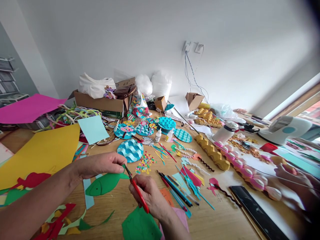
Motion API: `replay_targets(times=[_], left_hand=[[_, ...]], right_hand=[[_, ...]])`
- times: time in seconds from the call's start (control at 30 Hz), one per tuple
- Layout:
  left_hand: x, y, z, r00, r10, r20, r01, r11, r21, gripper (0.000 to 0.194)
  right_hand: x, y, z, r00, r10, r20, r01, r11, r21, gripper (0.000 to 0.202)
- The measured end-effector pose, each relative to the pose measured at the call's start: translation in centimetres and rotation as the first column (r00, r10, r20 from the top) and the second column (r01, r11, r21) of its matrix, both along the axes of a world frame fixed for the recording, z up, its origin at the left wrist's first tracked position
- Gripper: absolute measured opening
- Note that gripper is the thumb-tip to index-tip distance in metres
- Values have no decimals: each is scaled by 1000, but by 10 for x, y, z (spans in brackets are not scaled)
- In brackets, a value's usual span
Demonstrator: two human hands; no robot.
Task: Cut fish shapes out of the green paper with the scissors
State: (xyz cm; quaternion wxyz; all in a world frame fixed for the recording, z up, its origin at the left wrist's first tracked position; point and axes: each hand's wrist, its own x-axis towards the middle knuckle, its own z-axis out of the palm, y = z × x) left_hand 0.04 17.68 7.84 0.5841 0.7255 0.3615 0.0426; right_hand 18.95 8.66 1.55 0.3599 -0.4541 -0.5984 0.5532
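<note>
My left hand (113,164) pinches the tail end of a green paper fish (103,184), which has a drawn eye and a curved gill line. In my right hand (147,190) is a pair of scissors (138,193) with red handles, fingers wrapped around them. The dark blades meet the fish's tail right beside my left fingertips. Below my right hand lies a larger piece of green paper (141,225). A red paper fish (33,180) rests at the left, partly beyond my left forearm.
Blue wavy paper discs (130,150), confetti (145,162), glue bottles (158,135) and pens (175,186) cover the table's middle. Coloured scraps (60,220) lie front left. At right, another person's hand (287,175) is near a pink-and-white string of egg-carton cups (257,183) and a black ruler-like bar (260,213).
</note>
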Motion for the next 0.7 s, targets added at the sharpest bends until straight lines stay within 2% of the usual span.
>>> replay_targets(times=[0.27, 0.4, 0.5, 0.6, 0.7], left_hand=[[-6, 5, 6, 998, -14, -58, 19, 997, 80, 26], [-12, 6, 10, 996, -3, -84, 14, 992, 128, 31], [-10, 4, 8, 994, -27, -104, 41, 989, 140, 28], [0, 0, 3, 988, -82, -132, 102, 984, 148, 20], [15, -5, 0, 975, -152, -162, 179, 969, 169, 14]], right_hand=[[9, 3, 1, 995, 97, -11, -98, 992, -83, 43], [20, 6, 2, 975, 170, -145, -184, 979, -85, 52], [21, 8, 1, 959, 23, -283, -21, 1000, 10, 53], [16, 9, 0, 917, -159, -365, 168, 986, -9, 46], [10, 9, 0, 904, -181, -388, 172, 983, -59, 45]])
